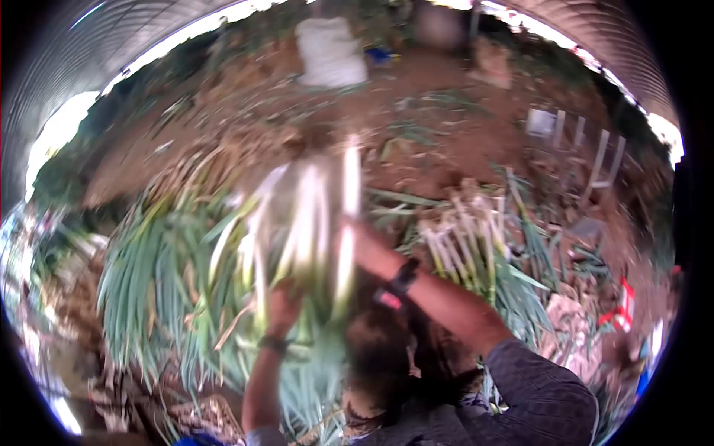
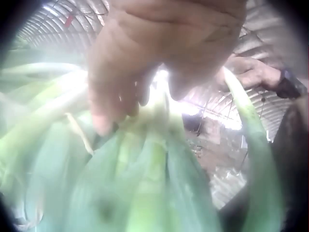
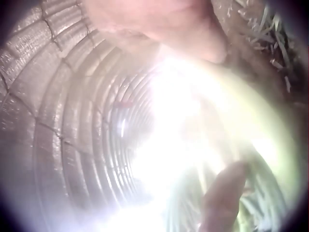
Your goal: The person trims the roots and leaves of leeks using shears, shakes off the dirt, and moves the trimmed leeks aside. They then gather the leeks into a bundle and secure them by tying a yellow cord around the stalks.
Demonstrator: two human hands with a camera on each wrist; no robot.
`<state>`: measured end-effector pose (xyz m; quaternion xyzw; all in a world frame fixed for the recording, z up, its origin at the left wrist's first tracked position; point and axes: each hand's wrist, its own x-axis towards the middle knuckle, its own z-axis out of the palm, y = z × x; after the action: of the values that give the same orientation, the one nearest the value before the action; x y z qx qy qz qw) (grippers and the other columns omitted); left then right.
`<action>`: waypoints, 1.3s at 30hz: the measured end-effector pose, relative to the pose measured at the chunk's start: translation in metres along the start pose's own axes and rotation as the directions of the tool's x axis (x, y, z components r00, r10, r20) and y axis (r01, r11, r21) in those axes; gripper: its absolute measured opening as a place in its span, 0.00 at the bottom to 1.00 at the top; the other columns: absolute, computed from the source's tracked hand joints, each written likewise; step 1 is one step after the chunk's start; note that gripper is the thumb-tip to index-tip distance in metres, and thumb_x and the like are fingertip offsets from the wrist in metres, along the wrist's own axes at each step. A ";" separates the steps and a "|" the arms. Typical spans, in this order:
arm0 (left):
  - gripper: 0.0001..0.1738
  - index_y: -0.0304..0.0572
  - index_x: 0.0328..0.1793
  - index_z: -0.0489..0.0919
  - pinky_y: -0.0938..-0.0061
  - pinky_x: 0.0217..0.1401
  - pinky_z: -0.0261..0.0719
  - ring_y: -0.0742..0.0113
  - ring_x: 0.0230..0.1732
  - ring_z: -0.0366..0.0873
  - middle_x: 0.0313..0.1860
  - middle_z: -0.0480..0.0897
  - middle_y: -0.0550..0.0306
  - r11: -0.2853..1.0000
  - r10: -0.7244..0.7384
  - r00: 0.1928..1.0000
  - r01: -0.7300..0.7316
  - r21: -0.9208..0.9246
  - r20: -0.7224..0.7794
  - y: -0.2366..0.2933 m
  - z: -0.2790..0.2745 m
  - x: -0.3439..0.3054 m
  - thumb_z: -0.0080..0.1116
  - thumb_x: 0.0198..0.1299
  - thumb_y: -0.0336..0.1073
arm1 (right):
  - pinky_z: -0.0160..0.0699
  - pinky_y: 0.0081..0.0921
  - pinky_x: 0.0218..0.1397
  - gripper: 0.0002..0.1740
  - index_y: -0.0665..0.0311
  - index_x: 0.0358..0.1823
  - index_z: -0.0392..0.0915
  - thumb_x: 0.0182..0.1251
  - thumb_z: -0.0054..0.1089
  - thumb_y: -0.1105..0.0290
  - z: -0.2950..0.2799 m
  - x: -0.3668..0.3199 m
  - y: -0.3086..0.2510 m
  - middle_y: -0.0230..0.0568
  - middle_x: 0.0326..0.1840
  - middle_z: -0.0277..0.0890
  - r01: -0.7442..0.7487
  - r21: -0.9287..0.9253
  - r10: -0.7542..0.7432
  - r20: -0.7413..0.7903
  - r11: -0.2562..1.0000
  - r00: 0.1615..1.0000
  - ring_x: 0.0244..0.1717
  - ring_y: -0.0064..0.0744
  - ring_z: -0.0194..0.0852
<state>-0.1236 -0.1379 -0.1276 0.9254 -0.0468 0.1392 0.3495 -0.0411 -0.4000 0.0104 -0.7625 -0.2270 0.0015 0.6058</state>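
Note:
Long green onions with white stems stand in a bunch before the person. The left hand is at the lower part of these stems; in the left wrist view that hand has its fingers curled round several stalks. Held upright by the right hand is a single onion, a little right of the bunch. In the right wrist view, the thumb and a finger of the right hand lie by a pale stalk, and glare hides part of the grip.
A heap of onions lies left, and a smaller pile lies right. Beyond are brown soil, a white sack and a white-legged frame. A red and white packet lies far right.

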 end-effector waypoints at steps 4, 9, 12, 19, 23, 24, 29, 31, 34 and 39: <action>0.30 0.38 0.61 0.73 0.51 0.59 0.71 0.41 0.54 0.74 0.50 0.78 0.43 0.980 0.017 0.992 0.007 0.197 -0.123 0.042 0.001 0.027 0.67 0.56 0.45 | 0.69 0.21 0.25 0.07 0.62 0.36 0.72 0.71 0.55 0.67 0.017 0.014 0.126 0.29 0.25 0.71 -0.394 0.645 0.449 0.088 0.655 0.889 0.22 0.24 0.68; 0.37 0.35 0.64 0.70 0.52 0.63 0.67 0.41 0.59 0.70 0.55 0.77 0.38 0.960 0.047 0.983 0.005 0.279 -0.179 0.041 -0.002 0.091 0.67 0.56 0.54 | 0.78 0.30 0.36 0.12 0.66 0.39 0.78 0.64 0.62 0.63 0.056 0.010 0.111 0.38 0.36 0.78 -0.479 0.614 0.537 0.106 0.626 0.837 0.33 0.30 0.76; 0.36 0.34 0.59 0.74 0.61 0.57 0.71 0.52 0.52 0.74 0.47 0.80 0.44 0.964 -0.025 0.999 0.032 0.263 -0.027 0.010 0.019 0.114 0.68 0.56 0.57 | 0.76 0.29 0.51 0.18 0.67 0.48 0.81 0.68 0.61 0.58 0.046 0.011 0.075 0.38 0.48 0.79 -0.368 0.497 0.393 0.059 0.786 0.918 0.48 0.27 0.76; 0.29 0.39 0.56 0.77 0.74 0.49 0.69 0.71 0.45 0.70 0.46 0.77 0.59 0.869 -0.180 0.812 0.395 -0.296 0.555 0.083 -0.031 0.120 0.69 0.58 0.53 | 0.66 0.28 0.66 0.27 0.69 0.55 0.81 0.62 0.71 0.56 0.046 0.016 0.107 0.40 0.56 0.80 -0.527 0.539 0.328 0.425 0.657 0.843 0.59 0.27 0.73; 0.42 0.39 0.73 0.65 0.71 0.62 0.69 0.68 0.52 0.73 0.52 0.76 0.59 0.741 -0.062 0.978 0.178 -0.647 0.198 0.064 -0.015 0.057 0.59 0.65 0.62 | 0.70 0.27 0.62 0.25 0.69 0.52 0.81 0.58 0.75 0.61 0.040 0.005 0.030 0.38 0.50 0.83 -0.481 0.540 0.288 0.405 0.690 0.868 0.53 0.27 0.78; 0.40 0.38 0.73 0.65 0.70 0.63 0.69 0.68 0.53 0.73 0.53 0.76 0.58 0.730 -0.047 0.981 0.164 -0.663 0.190 0.059 -0.016 0.050 0.57 0.66 0.61 | 0.72 0.26 0.61 0.24 0.69 0.51 0.81 0.58 0.75 0.62 0.045 0.003 0.022 0.37 0.48 0.83 -0.460 0.548 0.282 0.381 0.699 0.881 0.51 0.27 0.78; 0.43 0.29 0.73 0.62 0.68 0.62 0.72 0.67 0.54 0.74 0.52 0.78 0.53 0.808 -0.155 0.967 0.242 -0.538 0.202 0.012 -0.004 0.042 0.36 0.73 0.66 | 0.75 0.28 0.60 0.38 0.70 0.61 0.74 0.54 0.78 0.54 0.042 0.004 -0.037 0.37 0.49 0.81 -0.408 0.257 0.294 0.387 0.876 0.874 0.51 0.25 0.78; 0.42 0.31 0.73 0.62 0.67 0.64 0.73 0.63 0.56 0.76 0.55 0.79 0.51 0.635 -0.236 0.942 0.334 -0.696 0.237 0.025 -0.012 0.042 0.29 0.74 0.65 | 0.73 0.29 0.63 0.43 0.67 0.68 0.66 0.54 0.77 0.58 0.053 -0.001 -0.050 0.41 0.56 0.78 -0.309 0.284 0.237 0.261 0.908 0.936 0.58 0.32 0.75; 0.34 0.36 0.73 0.64 0.67 0.66 0.74 0.59 0.58 0.78 0.60 0.78 0.49 0.227 -0.265 0.935 0.297 -0.928 0.235 0.112 -0.060 0.047 0.29 0.77 0.57 | 0.71 0.33 0.64 0.47 0.65 0.71 0.59 0.52 0.77 0.63 0.063 -0.005 -0.062 0.46 0.61 0.74 -0.168 0.288 0.135 0.131 0.943 0.982 0.61 0.37 0.72; 0.28 0.36 0.71 0.67 0.68 0.66 0.72 0.61 0.60 0.76 0.62 0.77 0.51 0.166 -0.340 0.930 0.207 -0.964 0.141 0.134 -0.069 0.032 0.34 0.75 0.48 | 0.73 0.34 0.63 0.46 0.64 0.69 0.60 0.50 0.78 0.66 0.077 -0.017 -0.088 0.46 0.57 0.76 -0.050 0.292 0.071 -0.062 0.955 0.996 0.59 0.37 0.74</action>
<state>-0.1334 -0.1928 0.0157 0.4891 0.0628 0.0639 0.8676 -0.1085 -0.3208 0.0668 -0.6718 -0.1791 0.0259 0.7183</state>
